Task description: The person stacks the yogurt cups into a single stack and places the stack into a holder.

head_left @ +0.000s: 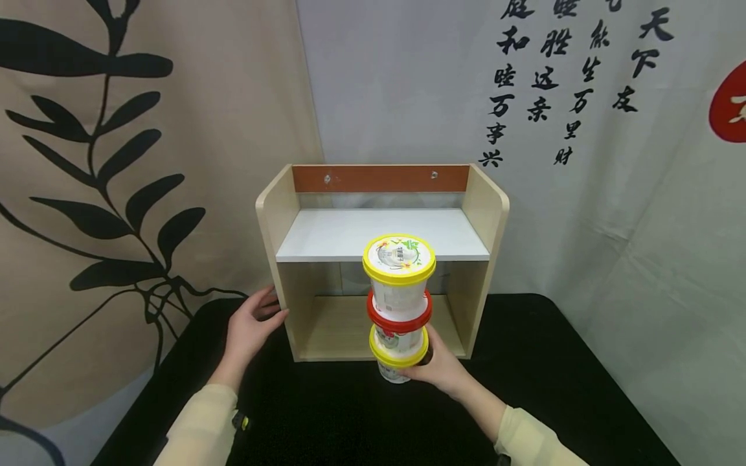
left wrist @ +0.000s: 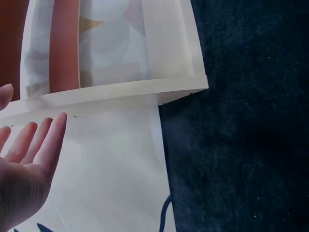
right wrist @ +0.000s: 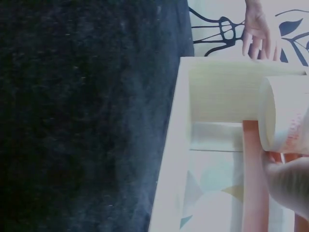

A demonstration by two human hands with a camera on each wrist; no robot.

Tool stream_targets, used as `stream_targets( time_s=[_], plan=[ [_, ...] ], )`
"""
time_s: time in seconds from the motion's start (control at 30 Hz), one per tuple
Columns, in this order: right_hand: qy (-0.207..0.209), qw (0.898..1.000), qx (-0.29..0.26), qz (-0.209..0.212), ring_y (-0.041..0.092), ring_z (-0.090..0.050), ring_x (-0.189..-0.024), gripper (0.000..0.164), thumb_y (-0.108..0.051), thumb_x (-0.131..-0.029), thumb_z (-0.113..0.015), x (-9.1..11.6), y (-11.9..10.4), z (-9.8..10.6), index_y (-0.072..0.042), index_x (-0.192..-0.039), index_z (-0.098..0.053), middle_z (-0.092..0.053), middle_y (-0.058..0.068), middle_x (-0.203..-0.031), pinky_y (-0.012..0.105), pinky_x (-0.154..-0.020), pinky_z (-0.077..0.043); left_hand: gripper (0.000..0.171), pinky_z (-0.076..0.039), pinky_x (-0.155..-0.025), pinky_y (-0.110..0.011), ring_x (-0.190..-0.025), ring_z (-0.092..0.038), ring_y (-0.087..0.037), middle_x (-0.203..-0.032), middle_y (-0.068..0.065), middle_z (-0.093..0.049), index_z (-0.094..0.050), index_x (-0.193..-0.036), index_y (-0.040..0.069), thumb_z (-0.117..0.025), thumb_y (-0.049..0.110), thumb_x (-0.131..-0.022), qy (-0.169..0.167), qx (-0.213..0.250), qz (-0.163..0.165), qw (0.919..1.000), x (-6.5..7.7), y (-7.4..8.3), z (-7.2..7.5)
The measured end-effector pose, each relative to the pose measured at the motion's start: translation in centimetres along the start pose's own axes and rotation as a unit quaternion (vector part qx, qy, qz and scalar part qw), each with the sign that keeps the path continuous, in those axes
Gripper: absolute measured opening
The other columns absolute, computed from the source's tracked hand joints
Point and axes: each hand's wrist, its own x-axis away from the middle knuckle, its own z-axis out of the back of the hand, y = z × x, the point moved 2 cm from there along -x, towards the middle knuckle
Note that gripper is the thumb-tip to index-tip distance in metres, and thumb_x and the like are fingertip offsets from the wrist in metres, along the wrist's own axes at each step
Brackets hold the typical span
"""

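Note:
Three paper tubs with lids stand stacked upright in front of a small two-tier shelf [head_left: 479, 310]. The top tub [head_left: 399, 296] and bottom tub [head_left: 394, 373] have yellow lids; the middle tub [head_left: 399, 338] has a red one. My right hand [head_left: 441, 370] grips the bottom tub from the right, its thumb in front and the other fingers mostly hidden behind. In the right wrist view, the held tub's base [right wrist: 268, 113] shows above the hand. My left hand [head_left: 252, 325] is at the shelf's left side panel, its fingers extended in the left wrist view.
The shelf has a white upper board [head_left: 350, 233], a wooden lower board [head_left: 338, 330] and a brown back rail [head_left: 379, 178]. It stands on a black-covered table [head_left: 315, 414]. Behind hangs a curtain [head_left: 396, 84] with printed leaves and writing.

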Motion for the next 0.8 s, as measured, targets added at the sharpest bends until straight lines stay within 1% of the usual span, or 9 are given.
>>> stream_targets(
  time_s=[0.17, 0.23, 0.33, 0.5, 0.6, 0.8],
  plan=[
    [-0.002, 0.999, -0.015, 0.037, 0.036, -0.045, -0.128, 0.08, -0.004, -0.08, -0.078, -0.5, -1.1, 0.1, -0.012, -0.146, -0.032, -0.045, 0.014, -0.14, 0.058, -0.104, -0.04, 0.058, -0.054, -0.088, -0.052, -0.113, -0.062, -0.034, -0.13, -0.019, -0.061, -0.048, -0.145, 0.011, -0.071, 0.021, -0.093, -0.004, 0.002, 0.01, 0.9999, -0.3, 0.3, -0.2],
    [0.007, 0.999, -0.006, 0.04, 0.037, -0.044, -0.129, 0.08, -0.004, -0.08, -0.078, -0.6, -1.7, 0.3, -0.011, -0.146, -0.033, -0.045, 0.014, -0.14, 0.059, -0.104, -0.038, 0.057, -0.055, -0.087, -0.05, -0.113, -0.062, -0.034, -0.129, -0.019, -0.062, -0.048, -0.145, 0.011, -0.071, 0.02, -0.093, -0.004, 0.001, 0.016, 0.9999, -0.4, 0.3, -0.3],
    [0.016, 0.999, 0.007, 0.045, 0.036, -0.045, -0.128, 0.08, -0.005, -0.079, -0.078, -0.9, -2.5, 0.5, -0.011, -0.145, -0.034, -0.046, 0.013, -0.139, 0.057, -0.104, -0.039, 0.056, -0.057, -0.085, -0.046, -0.112, -0.063, -0.034, -0.128, -0.019, -0.062, -0.049, -0.144, 0.011, -0.071, 0.018, -0.093, -0.002, 0.007, 0.022, 0.9997, -0.5, 0.3, -0.3],
    [0.022, 0.998, 0.018, 0.057, 0.034, -0.048, -0.127, 0.076, -0.004, -0.08, -0.078, -1.5, -3.7, 0.9, -0.01, -0.143, -0.036, -0.048, 0.013, -0.136, 0.055, -0.103, -0.041, 0.055, -0.059, -0.079, -0.035, -0.111, -0.063, -0.034, -0.125, -0.019, -0.063, -0.05, -0.144, 0.011, -0.071, 0.014, -0.093, 0.006, 0.009, 0.028, 0.9995, -0.6, 0.2, -0.4],
    [0.027, 0.998, 0.022, 0.059, 0.033, -0.048, -0.126, 0.075, -0.003, -0.08, -0.077, -1.9, -4.4, 1.1, -0.009, -0.143, -0.036, -0.049, 0.013, -0.136, 0.055, -0.102, -0.042, 0.054, -0.059, -0.078, -0.032, -0.111, -0.063, -0.033, -0.123, -0.018, -0.063, -0.05, -0.143, 0.011, -0.07, 0.012, -0.093, 0.012, 0.007, 0.028, 0.9995, -0.7, 0.2, -0.5],
    [0.046, 0.998, 0.03, 0.043, 0.037, -0.047, -0.127, 0.076, -0.005, -0.081, -0.078, -2.5, -6.1, 1.5, -0.008, -0.143, -0.034, -0.048, 0.016, -0.137, 0.056, -0.103, -0.042, 0.053, -0.059, -0.077, -0.029, -0.109, -0.063, -0.033, -0.121, -0.02, -0.063, -0.05, -0.142, 0.009, -0.069, 0.009, -0.092, 0.019, 0.013, 0.03, 0.9993, -0.7, 0.2, -0.8]
  ],
)
